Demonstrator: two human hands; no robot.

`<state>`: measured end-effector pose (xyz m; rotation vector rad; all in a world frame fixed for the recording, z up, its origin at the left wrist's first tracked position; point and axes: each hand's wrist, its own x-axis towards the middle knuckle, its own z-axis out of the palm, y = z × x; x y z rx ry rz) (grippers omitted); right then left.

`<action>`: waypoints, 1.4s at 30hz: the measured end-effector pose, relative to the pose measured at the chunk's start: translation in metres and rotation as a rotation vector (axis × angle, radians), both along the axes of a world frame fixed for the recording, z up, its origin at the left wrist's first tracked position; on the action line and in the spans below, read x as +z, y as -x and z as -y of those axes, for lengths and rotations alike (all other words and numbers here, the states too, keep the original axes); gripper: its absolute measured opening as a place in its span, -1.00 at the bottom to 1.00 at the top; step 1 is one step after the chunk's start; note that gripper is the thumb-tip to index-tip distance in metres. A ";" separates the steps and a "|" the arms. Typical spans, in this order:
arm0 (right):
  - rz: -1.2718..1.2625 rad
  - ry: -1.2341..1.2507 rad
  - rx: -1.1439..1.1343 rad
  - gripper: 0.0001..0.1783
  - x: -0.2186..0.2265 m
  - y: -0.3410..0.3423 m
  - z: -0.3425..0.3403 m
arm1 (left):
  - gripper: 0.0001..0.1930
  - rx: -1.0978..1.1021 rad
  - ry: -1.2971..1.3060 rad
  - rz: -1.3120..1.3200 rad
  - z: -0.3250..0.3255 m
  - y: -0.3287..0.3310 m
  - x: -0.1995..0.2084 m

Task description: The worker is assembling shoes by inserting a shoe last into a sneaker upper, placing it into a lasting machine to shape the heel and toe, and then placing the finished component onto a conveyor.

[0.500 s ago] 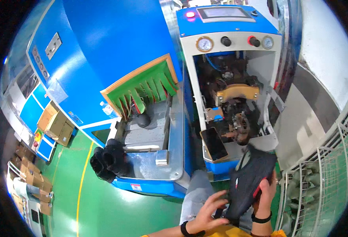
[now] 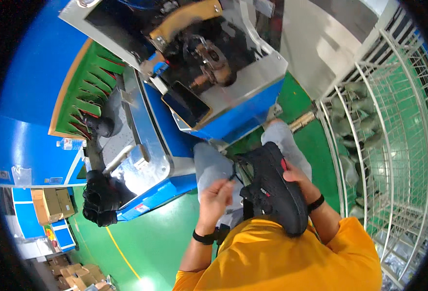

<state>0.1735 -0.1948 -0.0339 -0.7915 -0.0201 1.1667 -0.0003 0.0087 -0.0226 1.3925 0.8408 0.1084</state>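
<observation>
The black shoe [image 2: 279, 191] is already up in hand, by the yellow shirt [image 2: 296, 264]. The right hand [image 2: 299, 179] holds its side. The left hand [image 2: 217, 198] pinches what looks like a black lace [image 2: 234, 173], not tied. More shoes [image 2: 100, 199] sit on the bench [image 2: 148, 167].

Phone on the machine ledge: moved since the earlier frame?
No. Against the machine's front ledge, the phone lies at the same left corner; only the view has shifted.
</observation>
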 end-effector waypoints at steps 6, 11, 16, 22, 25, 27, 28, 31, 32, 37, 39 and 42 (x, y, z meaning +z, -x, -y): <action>-0.331 0.013 0.010 -0.10 -0.038 0.019 0.019 | -0.78 0.139 -0.030 0.005 -0.015 0.013 0.001; -0.278 0.007 0.075 -0.07 -0.054 0.029 -0.044 | -0.81 0.154 -0.142 -0.043 -0.026 0.041 -0.005; -0.193 0.023 0.058 -0.04 -0.068 0.038 -0.044 | -0.85 0.526 -0.197 0.143 -0.073 0.068 0.008; -0.086 0.036 0.015 -0.01 -0.092 0.017 0.006 | -0.71 -0.074 -0.292 -0.425 -0.063 0.050 0.018; -0.033 0.042 0.016 0.00 -0.075 -0.004 0.026 | -0.57 -0.306 -0.391 -0.138 -0.036 0.032 0.013; 0.007 -0.050 0.096 0.21 -0.016 -0.013 0.004 | -0.53 -0.209 -0.227 0.010 -0.021 0.022 -0.007; 0.014 -0.052 0.107 0.21 -0.011 -0.012 -0.003 | -0.57 -0.203 -0.238 0.025 -0.008 0.008 -0.002; 0.460 0.089 0.049 0.44 0.013 -0.021 -0.012 | -0.65 -0.282 -0.526 -0.192 0.012 -0.035 0.013; 0.486 0.082 0.058 0.44 0.019 -0.024 -0.013 | -0.70 -0.282 -0.543 -0.137 0.011 -0.038 0.007; 0.940 0.242 0.138 0.37 0.050 -0.035 -0.011 | -0.73 -0.114 -0.486 0.292 0.010 -0.030 -0.032; 0.945 0.245 0.122 0.36 0.071 -0.049 -0.020 | -0.74 0.106 0.263 0.477 0.007 -0.032 -0.020; 0.925 0.277 0.131 0.32 0.129 -0.069 -0.048 | -0.84 0.026 0.690 0.821 -0.005 -0.018 -0.038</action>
